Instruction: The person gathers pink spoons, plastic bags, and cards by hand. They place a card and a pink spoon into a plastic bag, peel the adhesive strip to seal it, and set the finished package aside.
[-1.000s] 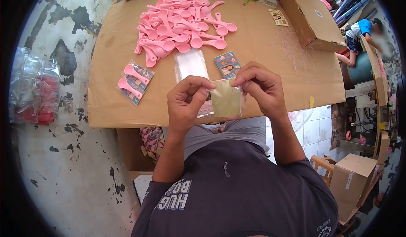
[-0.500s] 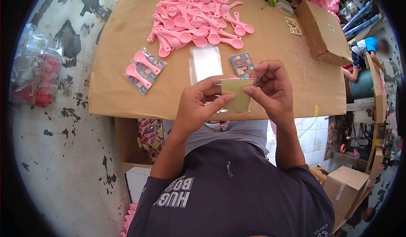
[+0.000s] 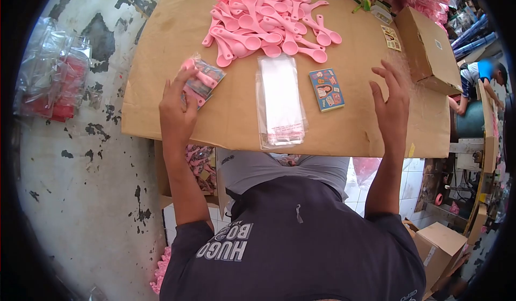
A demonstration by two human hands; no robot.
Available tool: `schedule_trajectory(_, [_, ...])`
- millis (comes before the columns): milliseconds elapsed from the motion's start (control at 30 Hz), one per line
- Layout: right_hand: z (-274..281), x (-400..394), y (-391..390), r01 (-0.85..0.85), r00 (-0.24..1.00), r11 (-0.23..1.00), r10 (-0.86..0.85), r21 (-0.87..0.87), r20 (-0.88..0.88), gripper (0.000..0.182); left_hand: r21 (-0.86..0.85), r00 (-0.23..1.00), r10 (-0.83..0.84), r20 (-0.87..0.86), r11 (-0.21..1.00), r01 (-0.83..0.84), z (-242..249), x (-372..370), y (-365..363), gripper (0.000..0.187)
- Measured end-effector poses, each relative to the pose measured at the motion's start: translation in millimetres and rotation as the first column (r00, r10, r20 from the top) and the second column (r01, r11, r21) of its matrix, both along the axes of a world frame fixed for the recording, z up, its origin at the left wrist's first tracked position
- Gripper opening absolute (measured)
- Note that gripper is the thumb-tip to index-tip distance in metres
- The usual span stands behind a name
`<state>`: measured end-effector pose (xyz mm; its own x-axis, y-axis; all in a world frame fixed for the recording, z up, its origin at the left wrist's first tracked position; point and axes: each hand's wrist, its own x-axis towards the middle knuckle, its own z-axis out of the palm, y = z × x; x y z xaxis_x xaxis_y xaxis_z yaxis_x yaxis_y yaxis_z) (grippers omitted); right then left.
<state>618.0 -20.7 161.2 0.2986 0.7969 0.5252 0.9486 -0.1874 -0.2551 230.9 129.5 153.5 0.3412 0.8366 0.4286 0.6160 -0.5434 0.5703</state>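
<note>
At the table's left, my left hand has its fingers and thumb around the near edge of a clear packet with a pink spoon and a printed card in it. Blur softens this spot, and the fingers partly cover the packet and the pink spoon there. My right hand is raised over the table's right side, fingers spread and holding nothing. Between the hands lie a stack of clear plastic bags and, right of it, a small stack of blue printed cards.
A heap of pink measuring spoons covers the back middle of the brown table. A cardboard box stands at the back right beside a yellowish card. Another person is further right. Plastic bags hang on the left wall.
My hands have moved apart from the small packet they held together in front of me. The left has gone to the packets on the left; the right has moved rightward and opened.
</note>
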Motion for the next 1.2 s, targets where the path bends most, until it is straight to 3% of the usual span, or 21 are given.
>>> schedule_trajectory(133, [-10.9, -56.6, 9.7, -0.292, 0.865, 0.956, 0.272, 0.02, -0.421, 0.023, -0.011, 0.999, -0.028, 0.04, 1.0, 0.028, -29.0, -13.1, 4.5, 0.055])
schedule_trajectory(233, [-17.9, -96.1, 16.1, -0.446, 0.84, 0.895, 0.407, -0.029, -0.358, 0.025, -0.038, 0.991, -0.052, 0.124, 0.998, 0.057, -30.6, -11.6, 3.4, 0.054])
schedule_trajectory(300, [-18.7, -111.3, 20.2, -0.536, 0.814, 0.837, 0.48, -0.106, -0.328, 0.03, 0.023, 0.999, -0.034, 0.004, 0.999, 0.034, -30.0, -13.7, 7.4, 0.053])
schedule_trajectory(433, [-25.8, -111.3, 30.3, -0.544, 0.82, 0.825, 0.485, -0.15, -0.304, 0.027, 0.161, 0.998, -0.036, -0.057, 0.986, 0.045, -38.1, -21.1, 20.1, 0.049])
schedule_trajectory(500, [-27.8, -109.1, 32.6, -0.517, 0.829, 0.843, 0.449, -0.15, -0.334, 0.019, 0.049, 0.985, 0.059, 0.165, 0.997, -0.068, -24.7, -7.0, 8.7, 0.036])
schedule_trajectory(533, [-26.9, -107.9, 32.7, -0.517, 0.829, 0.843, 0.449, -0.151, -0.332, 0.019, 0.048, 0.984, 0.059, 0.167, 0.997, -0.068, -22.5, -0.1, 2.7, 0.036])
schedule_trajectory(600, [-24.6, -106.1, 32.0, -0.473, 0.813, 0.881, 0.425, -0.025, -0.397, 0.012, 0.037, 0.932, -0.02, 0.362, 0.999, 0.008, -20.8, 14.7, -14.4, 0.023])
schedule_trajectory(667, [-17.6, -105.4, 31.4, -0.448, 0.816, 0.894, 0.418, 0.02, -0.399, 0.012, -0.368, 0.802, -0.016, 0.597, 0.883, 0.291, -20.4, 32.5, -40.1, 0.023])
schedule_trajectory(733, [-11.1, -103.0, 30.6, -0.416, 0.822, 0.907, 0.408, 0.07, -0.397, 0.012, -0.489, 0.774, -0.046, 0.631, 0.751, 0.443, -23.4, 53.0, -55.2, 0.034])
schedule_trajectory(833, [-10.9, -103.5, 26.1, -0.439, 0.795, 0.897, 0.418, 0.059, -0.439, 0.012, -0.586, 0.819, -0.025, 0.574, 0.686, 0.431, -20.2, 79.3, -60.9, 0.038])
schedule_trajectory(967, [-18.8, -108.6, 22.0, -0.498, 0.724, 0.862, 0.475, 0.096, -0.5, 0.013, -0.665, 0.902, -0.015, 0.432, 0.67, 0.33, -14.1, 94.4, -57.8, 0.035])
schedule_trajectory(1133, [-20.5, -116.8, 13.4, -0.585, 0.667, 0.809, 0.526, 0.066, -0.528, 0.02, -0.651, 0.835, 0.054, 0.548, 0.654, 0.386, -26.3, 92.0, -53.3, 0.026])
schedule_trajectory(1200, [-23.6, -115.5, 12.4, -0.557, 0.712, 0.828, 0.514, 0.06, -0.478, 0.022, -0.661, 0.836, 0.089, 0.541, 0.66, 0.357, -22.3, 92.6, -54.3, 0.023])
